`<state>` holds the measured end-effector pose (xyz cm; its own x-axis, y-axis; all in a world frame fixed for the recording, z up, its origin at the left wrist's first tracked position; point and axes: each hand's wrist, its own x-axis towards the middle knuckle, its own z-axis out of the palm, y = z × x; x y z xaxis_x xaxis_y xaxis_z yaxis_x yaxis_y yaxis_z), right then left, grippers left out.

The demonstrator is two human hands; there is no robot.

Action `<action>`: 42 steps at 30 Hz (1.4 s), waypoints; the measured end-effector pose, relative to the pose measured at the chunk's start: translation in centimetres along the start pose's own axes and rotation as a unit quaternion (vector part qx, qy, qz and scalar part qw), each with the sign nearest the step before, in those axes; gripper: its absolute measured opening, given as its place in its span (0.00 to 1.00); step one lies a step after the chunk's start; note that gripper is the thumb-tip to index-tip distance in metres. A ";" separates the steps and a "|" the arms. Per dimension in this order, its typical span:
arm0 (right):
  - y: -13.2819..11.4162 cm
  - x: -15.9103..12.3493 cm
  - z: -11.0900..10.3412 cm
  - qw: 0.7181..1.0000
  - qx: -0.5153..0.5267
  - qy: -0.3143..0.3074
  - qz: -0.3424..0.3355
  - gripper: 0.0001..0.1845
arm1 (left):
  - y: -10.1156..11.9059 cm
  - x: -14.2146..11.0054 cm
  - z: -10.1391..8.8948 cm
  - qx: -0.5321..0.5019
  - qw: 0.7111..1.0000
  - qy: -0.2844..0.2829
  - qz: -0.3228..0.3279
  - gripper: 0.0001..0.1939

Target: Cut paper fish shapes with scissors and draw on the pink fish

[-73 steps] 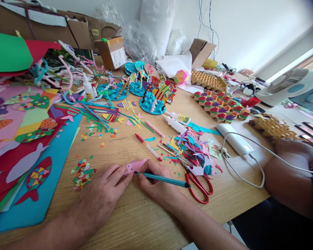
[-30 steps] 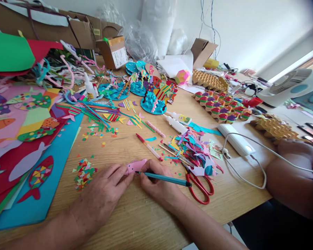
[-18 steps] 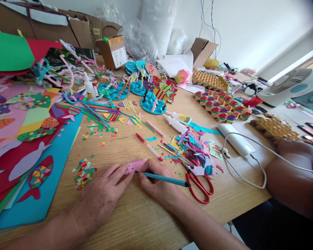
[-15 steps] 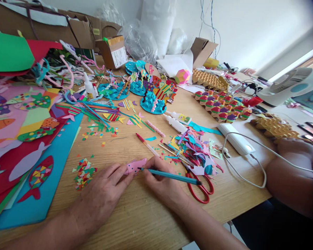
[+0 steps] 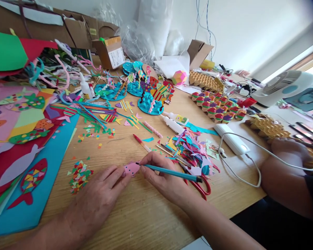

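Note:
A small pink paper fish (image 5: 131, 168) with dark dots lies on the wooden table in front of me. The fingers of my left hand (image 5: 100, 191) pinch its left end and cover that part. My right hand (image 5: 163, 175) grips a teal felt-tip pen (image 5: 174, 173), whose dark tip touches the upper right of the fish. Left of my left hand is a pile of tiny coloured paper bits (image 5: 79, 177). Red-handled scissors (image 5: 205, 189) lie beyond my right wrist, partly hidden under paper scraps (image 5: 191, 149). A red pen (image 5: 141, 141) rests above the fish.
Coloured sheets with paper fish (image 5: 28, 177) cover the left side. Glue bottles (image 5: 173, 124) and blue egg-carton pieces (image 5: 150, 106) stand further back. At right are a white power bank-like box (image 5: 231, 139) with a cable, painted egg trays (image 5: 219, 107), a fan (image 5: 281, 88) and another person's arm (image 5: 284, 173).
The pen tip has shifted from the middle right of the fish to its upper right edge. The fish has turned slightly, and the whole view has shifted a little.

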<state>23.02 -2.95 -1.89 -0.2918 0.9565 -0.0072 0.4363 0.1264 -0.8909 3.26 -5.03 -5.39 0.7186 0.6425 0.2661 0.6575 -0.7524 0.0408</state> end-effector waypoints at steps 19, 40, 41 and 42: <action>1.4 0.6 2.0 0.998 -0.045 0.044 -0.028 0.05 | -0.2 -0.3 0.5 -0.015 1.000 0.024 -0.006 0.20; 0.2 1.7 -3.5 0.993 0.118 -0.018 -0.006 0.10 | -0.2 0.2 -0.8 -0.043 0.999 0.017 -0.023 0.22; 0.3 2.5 -3.6 0.996 0.084 -0.022 -0.005 0.10 | -0.2 0.4 -1.0 -0.045 0.999 0.020 -0.024 0.23; 0.5 3.3 -3.6 0.999 0.033 -0.021 -0.008 0.11 | -0.3 0.5 -1.1 -0.046 0.998 0.024 -0.025 0.23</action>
<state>25.31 1.21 -0.71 -0.3332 0.9428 -0.0109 0.3756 0.1221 -0.9187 3.18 -4.70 -4.21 0.6728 0.6730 0.3073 0.6668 -0.7315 0.1424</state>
